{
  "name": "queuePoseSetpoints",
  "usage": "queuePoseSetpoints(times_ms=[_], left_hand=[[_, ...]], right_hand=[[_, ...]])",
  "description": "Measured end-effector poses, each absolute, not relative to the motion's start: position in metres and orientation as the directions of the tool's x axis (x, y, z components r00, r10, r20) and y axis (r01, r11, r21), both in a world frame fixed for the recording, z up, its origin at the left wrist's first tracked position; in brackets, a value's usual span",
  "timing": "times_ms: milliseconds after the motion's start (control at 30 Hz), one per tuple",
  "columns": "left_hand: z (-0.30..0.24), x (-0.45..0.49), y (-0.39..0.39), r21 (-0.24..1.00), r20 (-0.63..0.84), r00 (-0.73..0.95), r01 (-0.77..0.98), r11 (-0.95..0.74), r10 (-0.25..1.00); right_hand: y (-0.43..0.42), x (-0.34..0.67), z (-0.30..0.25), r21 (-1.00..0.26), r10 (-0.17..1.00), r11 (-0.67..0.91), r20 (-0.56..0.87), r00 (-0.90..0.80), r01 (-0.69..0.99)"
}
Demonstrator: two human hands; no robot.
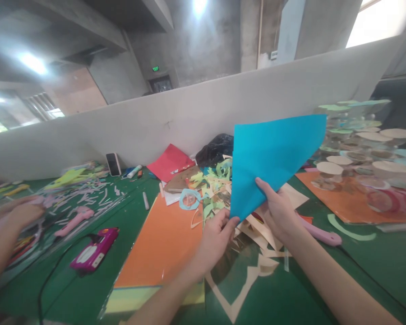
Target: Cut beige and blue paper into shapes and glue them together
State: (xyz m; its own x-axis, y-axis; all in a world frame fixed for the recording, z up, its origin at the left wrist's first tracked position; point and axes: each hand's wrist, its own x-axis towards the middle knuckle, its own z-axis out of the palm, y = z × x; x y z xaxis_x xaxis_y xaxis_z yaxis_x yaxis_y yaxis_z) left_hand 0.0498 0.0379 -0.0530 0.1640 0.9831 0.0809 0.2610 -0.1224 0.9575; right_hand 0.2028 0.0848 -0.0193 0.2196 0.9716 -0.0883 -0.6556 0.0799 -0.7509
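I hold a sheet of bright blue paper (272,155) up above the green table (307,289), tilted, with its lower corner pointing down. My left hand (216,237) pinches that lower corner between thumb and fingers. My right hand (278,210) grips the sheet's lower right edge, thumb on the front. Under my hands lie cream paper offcuts (257,234) and a heap of green and yellow paper scraps (211,185).
An orange sheet (165,243) lies left of my hands, a red sheet (171,162) and black bag (216,149) behind. A magenta glue gun (94,250) with its cord, pink scissors (320,232), a phone (113,164). Another person's hands (16,216) work at far left. Paper discs on cups (358,149) at right.
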Motion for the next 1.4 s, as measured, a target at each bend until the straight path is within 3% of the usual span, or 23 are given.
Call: queuePoseSetpoints(times_ms=[733,1133,1400], left_hand=[[-0.051,0.050,0.036,0.914,0.112,0.218,0.359,-0.187,0.969],[-0.055,0.052,0.040,0.999,-0.020,0.244,0.031,0.013,0.970],[-0.047,0.054,0.034,0.986,0.045,0.181,0.150,-0.073,0.982]], right_hand=[[0.093,0.210,-0.026,-0.743,0.960,0.119,-0.084,0.269,-0.659],[0.093,0.212,-0.018,-0.712,0.952,0.134,-0.100,0.288,-0.689],[0.095,0.215,-0.019,-0.687,0.968,0.164,-0.028,0.251,-0.708]])
